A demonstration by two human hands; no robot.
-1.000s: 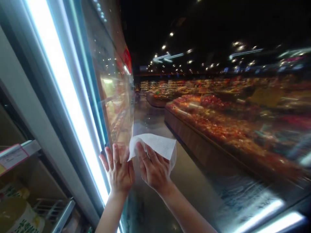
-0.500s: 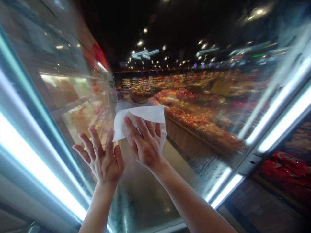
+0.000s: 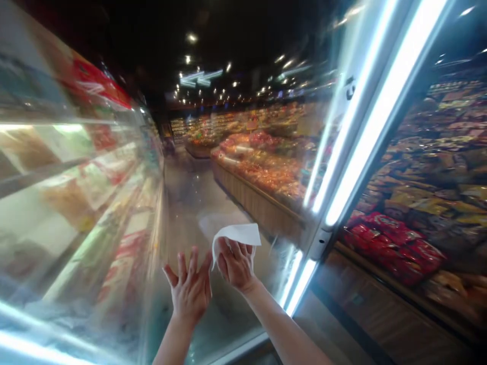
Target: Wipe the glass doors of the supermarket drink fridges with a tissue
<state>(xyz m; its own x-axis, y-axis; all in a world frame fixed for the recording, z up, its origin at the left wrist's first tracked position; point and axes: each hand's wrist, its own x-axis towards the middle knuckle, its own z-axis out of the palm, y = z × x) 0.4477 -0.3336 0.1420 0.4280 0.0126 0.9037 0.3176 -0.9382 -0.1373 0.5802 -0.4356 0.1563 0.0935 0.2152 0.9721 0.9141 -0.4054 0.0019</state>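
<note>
A white paper towel (image 3: 239, 233) is under my right hand (image 3: 238, 263), which presses it to a clear glass pane (image 3: 205, 203). The towel's top flap curls back over the fingertips, and a faint reflection of it shows in the glass. Just left of it, my left hand (image 3: 190, 289) faces the pane with its fingers spread and nothing held. Whether the left palm touches the glass, I cannot tell.
A bright tube light (image 3: 373, 121) runs along the frame at the pane's right side. Lit shelves (image 3: 95, 197) of packages appear blurred on the left. Beyond the glass is a wood-sided display (image 3: 258, 187) of packaged goods; red packages (image 3: 391, 246) lie right.
My view has swung left, so the lit frame appears nearer the centre. Both hands sit lower in view, and my right hand still holds the towel to the glass.
</note>
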